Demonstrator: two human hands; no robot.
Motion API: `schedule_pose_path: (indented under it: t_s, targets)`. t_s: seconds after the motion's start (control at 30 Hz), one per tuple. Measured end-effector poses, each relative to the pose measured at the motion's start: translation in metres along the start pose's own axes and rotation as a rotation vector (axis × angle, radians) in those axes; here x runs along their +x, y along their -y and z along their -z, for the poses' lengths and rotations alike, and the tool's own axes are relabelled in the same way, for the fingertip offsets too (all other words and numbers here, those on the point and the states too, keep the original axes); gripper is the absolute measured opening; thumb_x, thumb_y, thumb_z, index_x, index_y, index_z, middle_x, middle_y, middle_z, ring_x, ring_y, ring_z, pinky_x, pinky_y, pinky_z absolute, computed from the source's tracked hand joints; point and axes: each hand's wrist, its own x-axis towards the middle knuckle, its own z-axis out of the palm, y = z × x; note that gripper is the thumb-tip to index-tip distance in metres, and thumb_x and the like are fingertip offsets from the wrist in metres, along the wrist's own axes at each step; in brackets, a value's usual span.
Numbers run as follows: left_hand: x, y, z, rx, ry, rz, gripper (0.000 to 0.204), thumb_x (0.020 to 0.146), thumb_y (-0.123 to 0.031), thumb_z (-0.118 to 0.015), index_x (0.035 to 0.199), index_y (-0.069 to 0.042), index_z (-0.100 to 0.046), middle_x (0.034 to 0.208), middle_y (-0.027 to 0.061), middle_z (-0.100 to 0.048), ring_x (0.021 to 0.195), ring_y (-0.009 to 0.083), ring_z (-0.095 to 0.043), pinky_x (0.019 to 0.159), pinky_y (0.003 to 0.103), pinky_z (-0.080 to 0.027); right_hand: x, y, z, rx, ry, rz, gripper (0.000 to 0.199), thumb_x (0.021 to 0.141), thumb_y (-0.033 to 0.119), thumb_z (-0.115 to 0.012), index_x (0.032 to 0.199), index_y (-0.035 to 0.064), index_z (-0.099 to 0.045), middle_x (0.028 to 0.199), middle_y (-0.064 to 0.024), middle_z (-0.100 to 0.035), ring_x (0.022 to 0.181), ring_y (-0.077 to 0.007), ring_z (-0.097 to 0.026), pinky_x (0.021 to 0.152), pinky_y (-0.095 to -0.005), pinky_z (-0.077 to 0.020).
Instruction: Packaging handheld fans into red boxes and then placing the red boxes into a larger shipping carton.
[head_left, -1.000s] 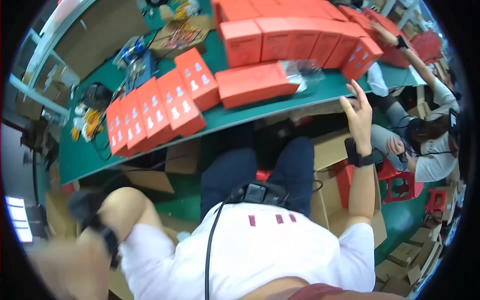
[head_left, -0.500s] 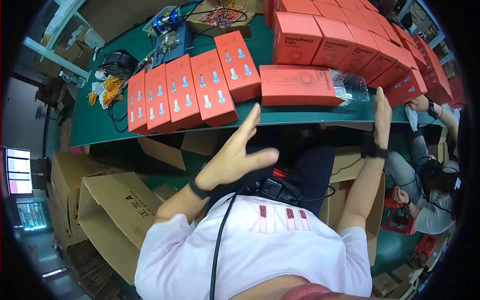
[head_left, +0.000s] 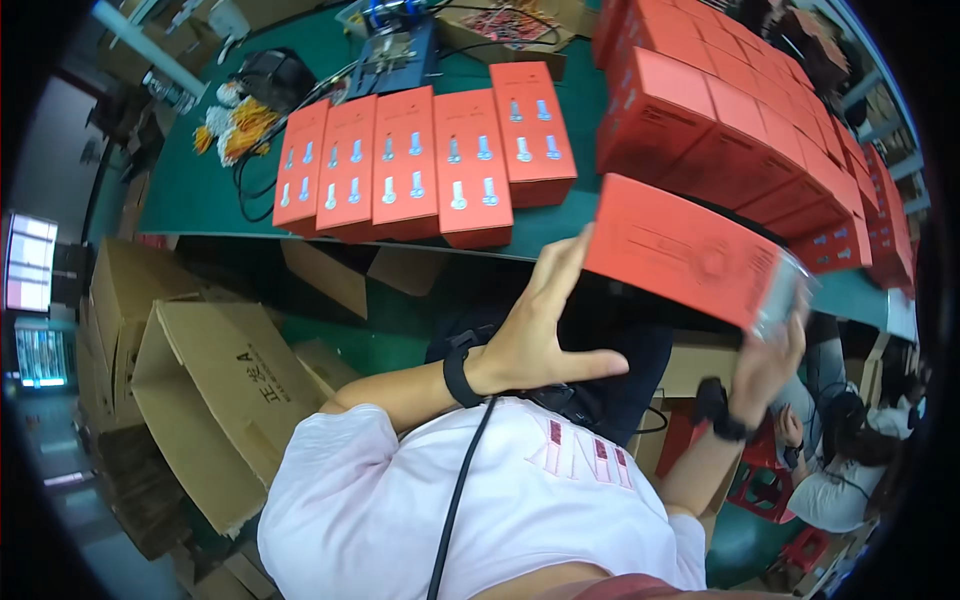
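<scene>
Red carton [head_left: 680, 255] tilts over the near edge of the table [head_left: 582, 110]: likely light, stiff, dentable; best held by its long sides. Left hand [head_left: 530, 335] spread wide at its left end; blurred right hand [head_left: 768, 368] seemingly grips the right.

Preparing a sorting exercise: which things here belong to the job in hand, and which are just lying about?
In hand: lifted red packaging box, clear plastic insert, probably the matching boxes.
Apparently lying about: blue fixture, yellow-and-white bundle, red wires.
</scene>
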Motion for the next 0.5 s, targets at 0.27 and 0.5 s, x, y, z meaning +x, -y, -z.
schedule_pose_path:
  t_s: [0.27, 0.5]
  targets:
    - [0.045, -0.038, 0.123, 0.016, -0.501, -0.241, 0.112, 0.077, -0.042, -0.085, 0.156, 0.003, -0.020, 0.154, 0.0218, -0.034, 0.137, 0.0292, -0.043, 0.114, 0.046, -0.035, 0.028, 0.013, -0.162, -0.220, 0.338, 0.245, 0.053, 0.099, 0.014, -0.052, 0.148, -0.0016, -0.038, 0.149, -0.0154, -0.041, 0.128, -0.0280, -0.054, 0.099, -0.0453, -0.0539]
    - [0.056, 0.006, 0.219, -0.055, -0.626, -0.127, 0.081, 0.096, -0.036, -0.067, 0.152, 0.008, -0.028, 0.153, 0.0211, -0.037, 0.144, 0.0258, -0.033, 0.118, 0.036, -0.026, 0.132, -0.107, -0.294, 0.629, 1.001, -0.270, 0.043, 0.098, 0.031, -0.064, 0.131, 0.0068, -0.052, 0.132, -0.0065, -0.058, 0.118, -0.0213, -0.056, 0.094, -0.0477, -0.0491]
